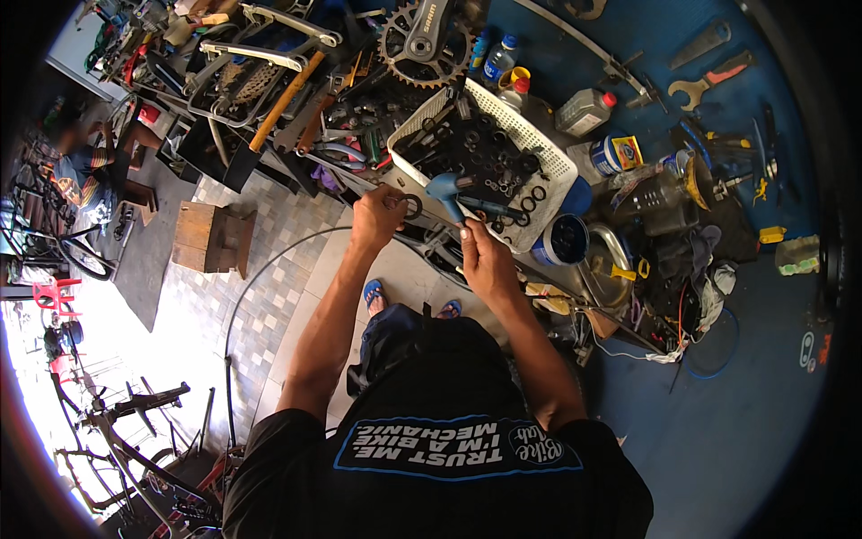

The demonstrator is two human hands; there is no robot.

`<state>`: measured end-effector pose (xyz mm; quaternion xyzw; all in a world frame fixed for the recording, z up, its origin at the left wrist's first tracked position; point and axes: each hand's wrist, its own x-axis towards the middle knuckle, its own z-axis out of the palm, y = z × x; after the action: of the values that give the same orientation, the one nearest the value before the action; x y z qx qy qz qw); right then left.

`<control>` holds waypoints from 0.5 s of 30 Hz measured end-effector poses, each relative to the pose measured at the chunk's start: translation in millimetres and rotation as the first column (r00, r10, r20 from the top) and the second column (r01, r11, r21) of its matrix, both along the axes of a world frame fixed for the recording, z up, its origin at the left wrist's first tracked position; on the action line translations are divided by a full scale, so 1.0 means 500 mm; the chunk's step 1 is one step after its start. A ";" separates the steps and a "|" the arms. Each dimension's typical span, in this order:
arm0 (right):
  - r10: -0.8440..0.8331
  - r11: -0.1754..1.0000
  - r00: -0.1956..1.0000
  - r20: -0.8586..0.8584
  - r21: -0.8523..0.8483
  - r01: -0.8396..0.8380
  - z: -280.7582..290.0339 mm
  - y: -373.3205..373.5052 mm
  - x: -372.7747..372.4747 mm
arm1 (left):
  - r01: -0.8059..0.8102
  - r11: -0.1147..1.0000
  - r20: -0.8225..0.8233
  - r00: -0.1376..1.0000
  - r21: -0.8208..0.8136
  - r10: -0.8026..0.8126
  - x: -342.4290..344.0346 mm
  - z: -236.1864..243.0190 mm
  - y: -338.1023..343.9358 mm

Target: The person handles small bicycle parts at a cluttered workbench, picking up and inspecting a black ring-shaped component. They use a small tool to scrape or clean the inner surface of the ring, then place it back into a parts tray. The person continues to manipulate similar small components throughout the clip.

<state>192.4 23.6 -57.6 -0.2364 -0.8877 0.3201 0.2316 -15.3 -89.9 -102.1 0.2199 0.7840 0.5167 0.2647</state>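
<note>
My left hand (379, 216) is closed, pinching a small dark ring (413, 207) at its edge between thumb and fingers. My right hand (489, 262) grips the shaft of a blue hand tool (444, 187) with a rounded head and a dark end; its exact kind is unclear. The tool's head stands just right of the ring, apart from it. Beyond both hands, a white perforated basket (558, 162) holds black rings, bolts and small metal parts. A dark handle-like piece (492, 208) lies across the basket's near part.
A crankset (426, 45), bottles (585, 112) and tubs (562, 241) crowd the bench. Tools hang on the blue wall (718, 359). A black hose (235, 305) curves over the floor near a wooden block (205, 238). Another person (85, 171) sits far left; bicycle frames (121, 431) stand lower left.
</note>
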 end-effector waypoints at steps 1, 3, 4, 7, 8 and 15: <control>0.035 0.998 0.999 -0.029 0.052 -0.034 -0.021 0.002 -0.007 | 0.003 1.000 0.007 1.000 -0.012 -0.003 -0.001 -0.011 -0.001; 0.069 0.996 0.995 0.067 0.047 -0.072 -0.015 -0.006 -0.021 | 0.012 0.999 -0.026 1.000 -0.050 -0.013 -0.003 -0.024 -0.003; 0.085 0.995 0.990 0.115 0.043 -0.091 -0.011 -0.010 -0.027 | 0.016 0.997 -0.042 0.999 -0.070 -0.019 -0.005 -0.029 -0.004; 0.077 0.995 0.992 0.098 0.059 -0.083 -0.035 -0.013 -0.039 | 0.035 0.995 -0.089 0.995 -0.097 -0.043 -0.008 -0.025 0.001; 0.076 0.994 0.990 0.119 0.068 -0.085 -0.036 -0.014 -0.042 | 0.035 0.994 -0.093 0.995 -0.102 -0.044 -0.009 -0.023 0.002; 0.070 0.995 0.980 0.186 0.063 -0.083 -0.068 -0.010 -0.055 | -0.011 0.990 -0.094 0.996 -0.138 -0.002 0.002 -0.006 0.009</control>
<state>164.8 18.5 -91.8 -0.2224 -0.9243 0.2743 0.1445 -14.1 -85.4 -105.1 0.2233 0.8299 0.4509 0.2411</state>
